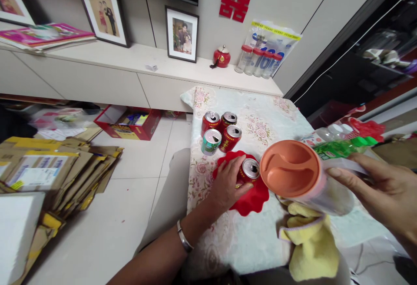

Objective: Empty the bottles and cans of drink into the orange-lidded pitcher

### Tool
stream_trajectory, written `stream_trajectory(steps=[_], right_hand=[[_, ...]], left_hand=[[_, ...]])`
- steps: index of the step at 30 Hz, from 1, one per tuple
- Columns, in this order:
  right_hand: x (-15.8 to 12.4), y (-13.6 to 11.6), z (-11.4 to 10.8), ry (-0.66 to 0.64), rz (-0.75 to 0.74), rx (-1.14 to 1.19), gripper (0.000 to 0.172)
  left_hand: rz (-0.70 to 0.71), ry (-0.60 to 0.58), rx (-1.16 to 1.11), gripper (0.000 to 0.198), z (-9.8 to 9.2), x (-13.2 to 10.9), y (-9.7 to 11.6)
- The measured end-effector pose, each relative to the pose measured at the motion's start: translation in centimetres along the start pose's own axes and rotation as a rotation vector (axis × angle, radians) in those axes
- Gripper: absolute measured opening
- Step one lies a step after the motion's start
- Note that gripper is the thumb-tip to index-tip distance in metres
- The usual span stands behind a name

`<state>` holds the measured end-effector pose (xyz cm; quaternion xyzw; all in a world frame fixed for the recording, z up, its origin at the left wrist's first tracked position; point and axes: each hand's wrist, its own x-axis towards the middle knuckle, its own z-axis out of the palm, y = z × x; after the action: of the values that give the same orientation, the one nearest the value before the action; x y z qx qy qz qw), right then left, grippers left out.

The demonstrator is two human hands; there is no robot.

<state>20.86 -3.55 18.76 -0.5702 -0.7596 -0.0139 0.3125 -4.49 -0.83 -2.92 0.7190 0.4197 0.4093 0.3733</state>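
My left hand (232, 180) is wrapped round a red drink can (250, 170) with an opened top. This can stands in a red scalloped dish (252, 200). In my right hand (379, 185) is the handle of a clear plastic pitcher (329, 198) with an orange lid (289, 168). The pitcher is tilted, its lid close to the can's top. Whether liquid flows cannot be made out. Behind the dish stand several opened cans, among them a teal can (211, 141) and a red can (232, 138). A yellow cloth (311, 241) hangs over the table's near edge.
A flowered tablecloth (241, 241) covers the table. At the right edge are green-capped bottles (345, 147) and a red bag (368, 126). Red-lidded jars (258, 61) and a red pot (222, 56) line the shelf. Flattened cardboard (65, 176) and a red box (130, 122) lie on the floor.
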Motion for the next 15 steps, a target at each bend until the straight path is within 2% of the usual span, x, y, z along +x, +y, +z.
stream_trajectory(steps=[15], right_hand=[[-0.04,0.7,0.22,-0.005,-0.03,-0.026,0.048]], left_hand=[[-0.004,0.0,-0.009,0.076,0.04,0.05,0.06]])
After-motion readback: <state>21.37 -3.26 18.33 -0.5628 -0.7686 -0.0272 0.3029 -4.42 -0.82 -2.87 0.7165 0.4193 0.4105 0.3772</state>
